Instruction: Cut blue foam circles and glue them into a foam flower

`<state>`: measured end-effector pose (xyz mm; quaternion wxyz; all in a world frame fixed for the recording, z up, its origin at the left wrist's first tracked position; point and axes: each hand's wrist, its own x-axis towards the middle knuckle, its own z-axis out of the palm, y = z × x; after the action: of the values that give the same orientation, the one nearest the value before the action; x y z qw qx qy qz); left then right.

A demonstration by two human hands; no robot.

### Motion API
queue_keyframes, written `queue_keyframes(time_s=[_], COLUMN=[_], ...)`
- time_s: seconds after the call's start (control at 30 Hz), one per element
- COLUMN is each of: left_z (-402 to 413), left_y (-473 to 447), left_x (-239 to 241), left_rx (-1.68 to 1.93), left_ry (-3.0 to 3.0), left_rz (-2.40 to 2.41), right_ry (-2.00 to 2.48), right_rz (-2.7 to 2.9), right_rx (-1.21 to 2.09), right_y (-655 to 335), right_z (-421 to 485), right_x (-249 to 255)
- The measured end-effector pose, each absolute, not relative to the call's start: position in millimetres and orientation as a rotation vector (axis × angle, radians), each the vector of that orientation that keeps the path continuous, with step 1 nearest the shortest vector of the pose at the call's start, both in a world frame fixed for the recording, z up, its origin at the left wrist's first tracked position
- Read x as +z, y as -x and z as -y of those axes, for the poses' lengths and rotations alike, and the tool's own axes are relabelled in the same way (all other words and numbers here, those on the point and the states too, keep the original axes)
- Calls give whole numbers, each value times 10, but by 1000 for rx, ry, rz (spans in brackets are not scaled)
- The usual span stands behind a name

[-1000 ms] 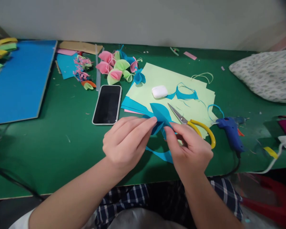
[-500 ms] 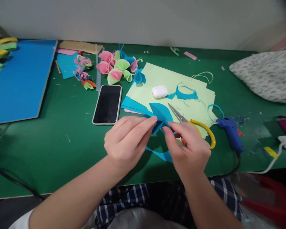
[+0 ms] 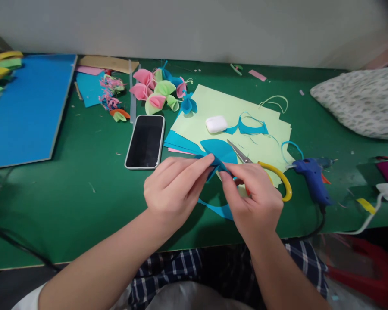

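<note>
Between my hands is a folded piece of blue paper [image 3: 220, 149], its rounded petal-like part standing up behind the fingers. My left hand [image 3: 176, 189] pinches its left side, and my right hand [image 3: 254, 193] pinches its right side between thumb and index finger. Yellow-handled scissors [image 3: 280, 174] lie just behind my right hand, their blades angled to the far left and part of the handles hidden by it. A curved blue paper offcut [image 3: 218, 209] rests on the table below. Light green sheets [image 3: 207, 105] lie beyond, bearing a white rounded case [image 3: 216, 124] and a blue paper scrap [image 3: 252, 128].
A phone [image 3: 145, 142] lies left of the sheets. Folded pink, green and blue paper flowers [image 3: 161, 90] cluster behind it. To the right sits a blue glue gun [image 3: 312, 178] with its cord. A blue board [image 3: 32, 107] covers the far left, and a patterned cloth item [image 3: 365, 101] the far right.
The upright blue paper has spread wider and tilted slightly between my fingers. My left hand has shifted slightly right; my right hand has moved slightly left. Both keep their pinch.
</note>
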<state>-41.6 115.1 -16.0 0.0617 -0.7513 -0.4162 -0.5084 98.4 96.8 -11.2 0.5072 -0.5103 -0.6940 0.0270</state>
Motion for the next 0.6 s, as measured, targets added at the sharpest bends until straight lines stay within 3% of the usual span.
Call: queue_keyframes(time_s=[0.27,0.6], left_z=[-1123,-1162], left_y=[408,387], left_x=[-124,-155], left_rx=[-1518,-2007], left_ry=[2331,2312], left_rz=[1514,2111], right_ry=[1235,1252], right_rz=[1652,1591], right_rx=[92,339], right_y=[-996,-1017], right_z=[-977,-960], right_x=[-125,-170])
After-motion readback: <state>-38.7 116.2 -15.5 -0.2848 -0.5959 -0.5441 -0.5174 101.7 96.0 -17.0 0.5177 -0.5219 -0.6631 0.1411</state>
